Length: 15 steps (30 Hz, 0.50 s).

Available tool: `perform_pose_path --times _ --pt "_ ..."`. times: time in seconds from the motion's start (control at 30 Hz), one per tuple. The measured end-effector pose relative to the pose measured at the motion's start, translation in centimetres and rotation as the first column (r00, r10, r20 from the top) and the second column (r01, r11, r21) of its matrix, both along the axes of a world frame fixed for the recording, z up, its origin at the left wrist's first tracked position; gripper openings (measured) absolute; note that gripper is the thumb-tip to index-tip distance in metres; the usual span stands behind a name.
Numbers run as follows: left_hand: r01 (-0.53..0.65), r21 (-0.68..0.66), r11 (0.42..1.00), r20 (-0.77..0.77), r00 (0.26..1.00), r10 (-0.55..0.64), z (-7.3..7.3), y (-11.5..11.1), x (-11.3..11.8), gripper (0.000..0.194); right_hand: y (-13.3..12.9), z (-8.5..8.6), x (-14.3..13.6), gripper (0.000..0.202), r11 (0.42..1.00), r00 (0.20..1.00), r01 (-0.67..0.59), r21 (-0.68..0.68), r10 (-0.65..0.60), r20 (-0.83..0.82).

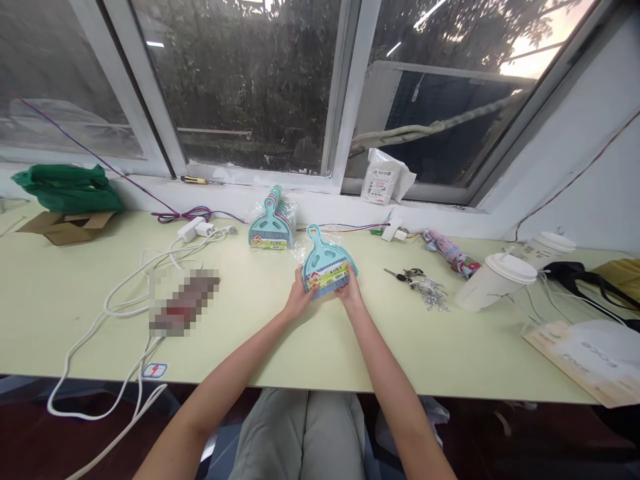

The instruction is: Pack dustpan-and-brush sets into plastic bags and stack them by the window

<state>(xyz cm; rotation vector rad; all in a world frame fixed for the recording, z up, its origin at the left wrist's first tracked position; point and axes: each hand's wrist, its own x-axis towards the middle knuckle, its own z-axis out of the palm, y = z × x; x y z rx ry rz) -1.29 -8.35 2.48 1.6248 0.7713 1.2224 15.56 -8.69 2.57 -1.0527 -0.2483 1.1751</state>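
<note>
Between my two hands is a light blue dustpan set (326,257) with a small brush and a colourful label, tilted slightly, its handle pointing away from me. My left hand (299,295) grips its lower left edge, thumb on the label. On the lower right corner, my right hand (350,288) holds it with the fingers partly behind. Behind and to the left, a stack of similar dustpan sets (271,223) in clear wrap stands near the wall.
White cables (107,310) and a pixelated object (185,303) lie left. An open carton (75,227) sits back left. Keys (403,275), a folded umbrella (450,253), paper cups (493,283) and a paper bag (595,357) are right. A white package (381,180) stands on the sill.
</note>
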Motion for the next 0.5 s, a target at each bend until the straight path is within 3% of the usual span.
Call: perform_pose_path --times 0.13,0.23,0.3,0.37,0.43,0.5 --pt "-0.111 -0.031 0.993 0.055 0.992 0.112 0.1 0.9 -0.6 0.082 -0.4 0.6 -1.2 0.030 0.966 0.988 -0.152 0.211 0.148 0.033" --pt "-0.141 -0.073 0.987 0.048 0.988 0.145 0.2 1.4 -1.3 0.083 -0.6 0.2 -2.2 0.029 0.939 0.974 -0.227 0.258 0.213 0.079" --pt "-0.043 -0.085 0.995 0.065 0.997 0.049 0.2 1.3 -1.4 0.090 -0.6 -0.1 -2.4 0.028 0.952 0.985 -0.167 0.255 0.152 0.078" --pt "0.168 -0.141 0.976 0.104 0.983 -0.154 0.3 0.9 -1.4 0.098 -0.6 -0.2 -2.2 0.026 0.962 0.996 -0.072 0.263 0.054 0.076" --pt "0.382 -0.243 0.892 0.146 0.923 -0.355 0.3 0.6 -1.1 0.099 -0.6 0.0 -1.9 0.027 0.955 0.997 -0.004 0.298 -0.019 0.073" --pt "0.450 -0.311 0.837 0.195 0.892 -0.407 0.3 0.7 -0.9 0.095 -0.6 0.3 -1.8 0.029 0.942 0.996 0.042 0.332 -0.065 0.060"
